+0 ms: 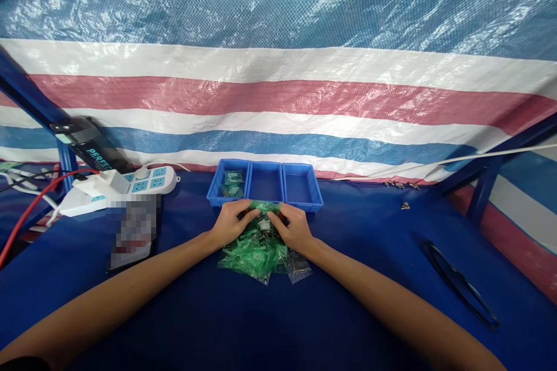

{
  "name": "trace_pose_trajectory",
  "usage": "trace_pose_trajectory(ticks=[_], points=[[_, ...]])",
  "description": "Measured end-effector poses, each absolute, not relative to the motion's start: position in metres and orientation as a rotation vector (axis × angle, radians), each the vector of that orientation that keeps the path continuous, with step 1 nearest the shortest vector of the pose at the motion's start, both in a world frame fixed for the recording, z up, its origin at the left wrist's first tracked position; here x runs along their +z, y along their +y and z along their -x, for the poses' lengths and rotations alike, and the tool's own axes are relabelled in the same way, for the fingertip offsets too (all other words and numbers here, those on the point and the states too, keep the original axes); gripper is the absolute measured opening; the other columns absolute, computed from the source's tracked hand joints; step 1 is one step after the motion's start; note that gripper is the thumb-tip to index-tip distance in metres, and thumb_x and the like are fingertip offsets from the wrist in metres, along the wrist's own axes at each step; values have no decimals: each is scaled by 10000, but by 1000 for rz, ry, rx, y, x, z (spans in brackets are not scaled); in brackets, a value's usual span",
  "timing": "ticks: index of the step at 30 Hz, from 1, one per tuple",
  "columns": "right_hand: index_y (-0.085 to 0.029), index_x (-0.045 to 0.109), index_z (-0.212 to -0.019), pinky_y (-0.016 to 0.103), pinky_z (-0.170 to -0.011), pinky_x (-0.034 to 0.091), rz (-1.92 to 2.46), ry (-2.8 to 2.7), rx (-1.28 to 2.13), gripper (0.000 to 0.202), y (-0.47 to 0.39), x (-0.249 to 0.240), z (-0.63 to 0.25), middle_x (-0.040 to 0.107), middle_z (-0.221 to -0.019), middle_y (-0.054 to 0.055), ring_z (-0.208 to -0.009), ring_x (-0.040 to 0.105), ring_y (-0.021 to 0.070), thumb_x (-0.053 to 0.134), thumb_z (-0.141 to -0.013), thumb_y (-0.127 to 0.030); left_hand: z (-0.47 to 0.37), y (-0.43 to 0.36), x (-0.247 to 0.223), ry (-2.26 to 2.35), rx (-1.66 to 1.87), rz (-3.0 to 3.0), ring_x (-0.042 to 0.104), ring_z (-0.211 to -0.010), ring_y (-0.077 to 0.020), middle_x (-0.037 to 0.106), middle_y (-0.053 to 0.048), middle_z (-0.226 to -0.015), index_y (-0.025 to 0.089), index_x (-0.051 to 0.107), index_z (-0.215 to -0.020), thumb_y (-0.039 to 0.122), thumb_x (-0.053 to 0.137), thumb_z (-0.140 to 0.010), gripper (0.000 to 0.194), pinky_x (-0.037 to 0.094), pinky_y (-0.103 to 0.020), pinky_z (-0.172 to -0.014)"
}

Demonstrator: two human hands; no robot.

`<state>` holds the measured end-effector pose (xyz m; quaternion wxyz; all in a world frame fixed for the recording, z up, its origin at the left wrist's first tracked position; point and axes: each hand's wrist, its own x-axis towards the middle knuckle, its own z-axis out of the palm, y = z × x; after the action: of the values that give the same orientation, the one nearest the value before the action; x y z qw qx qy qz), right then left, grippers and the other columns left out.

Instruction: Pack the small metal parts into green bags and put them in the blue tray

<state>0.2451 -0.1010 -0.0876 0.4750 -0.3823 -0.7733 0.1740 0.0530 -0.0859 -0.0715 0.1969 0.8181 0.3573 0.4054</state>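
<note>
Both hands meet over a heap of small green and clear plastic bags (252,258) on the blue table. My left hand (230,223) pinches the left side of a small green bag (263,207) between thumb and fingers. On its right side my right hand (296,229) is closed in the same way. Just beyond the hands stand three joined blue bins (301,184); the left one holds a few small green bags (232,184), and nothing shows in the other two. A clear bag with dark, thin pieces (298,266) lies at the heap's right edge.
At the left are a white power strip (156,181), a black bottle (93,148), a red cable and a blurred phone-like object (134,231). Black-framed glasses (461,284) lie at the right, with small metal pieces (405,206) behind them. A striped sheet hangs behind the table.
</note>
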Motion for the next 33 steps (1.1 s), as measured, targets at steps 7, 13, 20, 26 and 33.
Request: trace_pose_trajectory(ticks=[7,13,20,26,33], points=[[-197,415,-624,254,-505,320,928,-1899,407,325,-101,-88,-245,407,-557,-26,-505,402,115,476,-919,-317,-54,-87,-69,1025,1127,-2296,510,-511,-120,558,-5,-556,137,627,-716,353,508,-897,306,386,-224,-522],[-194,418,-630,251,-502,314,917,-1892,412,312,-101,-88,-245,402,-555,-29,-499,401,111,487,-917,-294,-54,-87,-69,1025,1138,-2299,518,-525,-123,573,-7,-575,145,626,-724,363,508,-896,302,393,-225,-526],[-194,423,-631,250,-498,321,920,-1897,395,311,-101,-88,-245,406,-552,-32,-497,402,109,492,-915,-299,-53,-86,-71,1028,1116,-2281,526,-540,-119,581,-8,-591,132,627,-716,320,530,-889,273,384,-223,-537],[-189,431,-640,242,-501,318,908,-1903,385,294,-101,-88,-245,411,-555,-30,-501,409,108,495,-913,-275,-53,-86,-71,1026,1113,-2283,539,-552,-123,599,-13,-612,133,632,-728,319,529,-890,267,390,-225,-544],[-191,441,-642,241,-500,324,917,-1902,374,284,-102,-87,-245,418,-553,-31,-495,408,108,503,-908,-268,-54,-86,-71,1026,1123,-2299,539,-544,-127,596,-14,-603,141,627,-729,347,510,-896,290,398,-227,-534]])
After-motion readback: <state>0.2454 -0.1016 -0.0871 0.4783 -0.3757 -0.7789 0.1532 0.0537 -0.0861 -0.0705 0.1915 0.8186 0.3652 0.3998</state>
